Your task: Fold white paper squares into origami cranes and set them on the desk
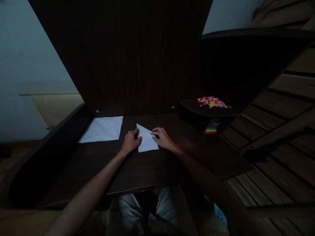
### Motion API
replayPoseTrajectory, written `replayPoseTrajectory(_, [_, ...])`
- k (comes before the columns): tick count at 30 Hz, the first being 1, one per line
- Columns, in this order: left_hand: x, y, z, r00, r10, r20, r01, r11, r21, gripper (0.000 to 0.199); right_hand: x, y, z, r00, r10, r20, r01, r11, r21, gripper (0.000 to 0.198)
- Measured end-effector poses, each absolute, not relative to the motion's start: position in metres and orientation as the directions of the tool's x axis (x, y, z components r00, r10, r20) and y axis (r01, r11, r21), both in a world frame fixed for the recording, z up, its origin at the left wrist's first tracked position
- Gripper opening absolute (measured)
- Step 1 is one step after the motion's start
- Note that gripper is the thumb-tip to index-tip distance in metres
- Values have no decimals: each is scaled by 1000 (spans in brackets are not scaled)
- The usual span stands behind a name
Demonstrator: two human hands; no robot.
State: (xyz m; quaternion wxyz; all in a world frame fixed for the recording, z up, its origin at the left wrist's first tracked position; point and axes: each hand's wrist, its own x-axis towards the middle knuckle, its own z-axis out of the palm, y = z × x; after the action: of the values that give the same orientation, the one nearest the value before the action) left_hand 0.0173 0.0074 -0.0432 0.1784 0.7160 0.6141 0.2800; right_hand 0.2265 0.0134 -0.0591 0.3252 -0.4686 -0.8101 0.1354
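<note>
Though dim, plain paper [147,141] between hands [130,142] [163,139].

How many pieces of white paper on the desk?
2: a larger piece on the left of the desk, and a smaller, pointed piece between the left hand and right hand. Any sheets underneath would be hidden.

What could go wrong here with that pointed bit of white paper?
The left hand and right hand touch opposite sides of the pointed white paper, so an uneven push might crease or skew it. The scene looks dim, so its edges could be hard to line up. The loose colorful pieces on the corner shelf might scatter if bumped.
</note>
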Motion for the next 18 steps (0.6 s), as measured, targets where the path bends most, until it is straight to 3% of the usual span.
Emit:
replayPoseTrajectory(6, [18, 7, -43, 32, 978, 207, 743, -162, 650, 56, 227, 12, -58, -363, 850, 382, 719, 516, -466, 22])
replayPoseTrajectory(10, [15, 13, -46, -1, 979, 204, 585, -164, 794, 45, 226, 12, -56, -361, 857, 368, 736, 504, -452, 21])
replayPoseTrajectory(13, [12, 19, -52, -57, 985, 164, 422, -125, 898, 47, 226, 12, -57, -349, 862, 367, 749, 492, -443, 20])
replayPoseTrajectory(18, [11, 27, -60, -145, 987, 66, 281, -23, 959, 52, 226, 13, -59, -352, 854, 383, 745, 503, -438, 19])
